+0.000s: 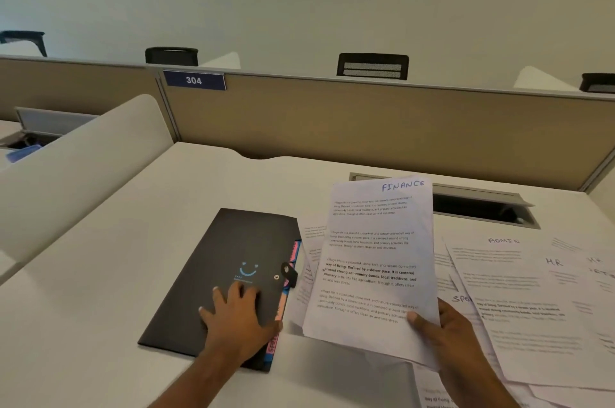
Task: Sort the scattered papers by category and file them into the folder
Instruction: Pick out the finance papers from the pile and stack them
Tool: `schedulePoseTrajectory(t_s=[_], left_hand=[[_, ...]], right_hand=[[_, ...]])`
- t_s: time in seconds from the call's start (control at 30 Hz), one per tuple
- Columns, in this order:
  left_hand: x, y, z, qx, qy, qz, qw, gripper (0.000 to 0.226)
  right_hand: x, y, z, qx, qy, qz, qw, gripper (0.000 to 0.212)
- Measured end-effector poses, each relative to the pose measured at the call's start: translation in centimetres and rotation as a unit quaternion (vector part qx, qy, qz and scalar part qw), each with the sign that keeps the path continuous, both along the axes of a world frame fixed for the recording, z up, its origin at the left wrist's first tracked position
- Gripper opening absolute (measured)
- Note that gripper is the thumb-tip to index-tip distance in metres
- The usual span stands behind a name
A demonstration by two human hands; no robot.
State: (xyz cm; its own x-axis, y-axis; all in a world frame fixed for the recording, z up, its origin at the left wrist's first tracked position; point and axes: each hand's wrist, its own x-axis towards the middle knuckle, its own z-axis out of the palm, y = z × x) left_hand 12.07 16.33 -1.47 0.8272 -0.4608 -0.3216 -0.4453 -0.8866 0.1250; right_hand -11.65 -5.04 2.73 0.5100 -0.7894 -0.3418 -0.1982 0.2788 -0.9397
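At the lower right corner of the raised FINANCE sheet (379, 261), your right hand (446, 327) pinches the paper, thumb on the printed face, the other fingers hidden behind. The sheet looks light and limp; held by one corner it will likely sag and flutter, so support it lower along the edge or bring it down flat before sliding it in. Your left hand (238, 321) lies with fingers spread flat on the black folder (229, 261), which rests closed on the desk (100, 291) just left of the sheet. Its cover looks stiff; its snap tab (289, 272) on the right edge is where to open it. More labelled papers (532, 291) lie scattered to the right.
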Motion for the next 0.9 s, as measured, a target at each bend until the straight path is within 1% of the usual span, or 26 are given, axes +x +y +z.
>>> schedulePoseTrajectory(t_s=[0.07, 0.13, 0.2, 0.27, 0.33, 0.37, 0.4, 0.47, 0.6, 0.7, 0.8, 0.9], left_hand=[[0.3, -0.2, 0.2, 0.002, 0.008, 0.015, 1.0, 0.089], [0.8, -0.2, 0.3, 0.002, 0.014, 0.028, 1.0, 0.082], [1.2, 0.3, 0.6, -0.044, 0.025, 0.026, 0.998, 0.065], [1.2, 0.7, 1.3, -0.097, 0.027, 0.009, 0.995, 0.041], [1.3, 1.0, 2.8, -0.127, -0.019, -0.017, 0.992, 0.022], [1.4, 1.1, 3.5, -0.137, -0.049, -0.023, 0.989, 0.016], [1.6, 1.2, 4.2, -0.142, -0.079, -0.023, 0.986, 0.017], [2.0, 1.6, 5.5, -0.163, -0.13, -0.005, 0.978, 0.027], [2.7, 2.4, 7.4, -0.254, -0.174, 0.028, 0.951, 0.035], [2.8, 2.6, 8.3, -0.266, -0.181, 0.029, 0.946, 0.042], [2.9, 2.9, 8.2, -0.253, -0.174, 0.027, 0.951, 0.034], [2.5, 2.9, 8.3, -0.262, -0.158, 0.034, 0.951, 0.029]], right_hand=[[0.6, 0.2, -0.1, -0.003, 0.005, 0.007, 1.0, 0.02], [1.0, 0.5, 0.0, -0.002, 0.012, 0.01, 1.0, 0.02], [1.4, 0.6, 0.1, -0.001, 0.015, 0.014, 1.0, 0.021], [1.7, 0.7, 0.3, 0.002, 0.014, 0.017, 1.0, 0.023], [1.9, 0.8, 0.7, 0.011, 0.013, 0.026, 1.0, 0.024], [2.0, 0.8, 1.1, 0.021, 0.009, 0.036, 0.999, 0.022], [2.1, 0.9, 1.6, 0.032, 0.003, 0.048, 0.998, 0.02], [2.3, 0.9, 2.5, 0.05, -0.001, 0.081, 0.995, 0.02], [3.6, 1.4, 4.2, 0.072, 0.009, 0.17, 0.983, 0.023], [5.3, 2.2, 5.1, 0.08, 0.027, 0.221, 0.972, 0.024], [7.3, 3.0, 5.7, 0.073, 0.03, 0.238, 0.968, 0.027], [9.5, 3.9, 6.2, 0.059, 0.033, 0.235, 0.97, 0.03]])
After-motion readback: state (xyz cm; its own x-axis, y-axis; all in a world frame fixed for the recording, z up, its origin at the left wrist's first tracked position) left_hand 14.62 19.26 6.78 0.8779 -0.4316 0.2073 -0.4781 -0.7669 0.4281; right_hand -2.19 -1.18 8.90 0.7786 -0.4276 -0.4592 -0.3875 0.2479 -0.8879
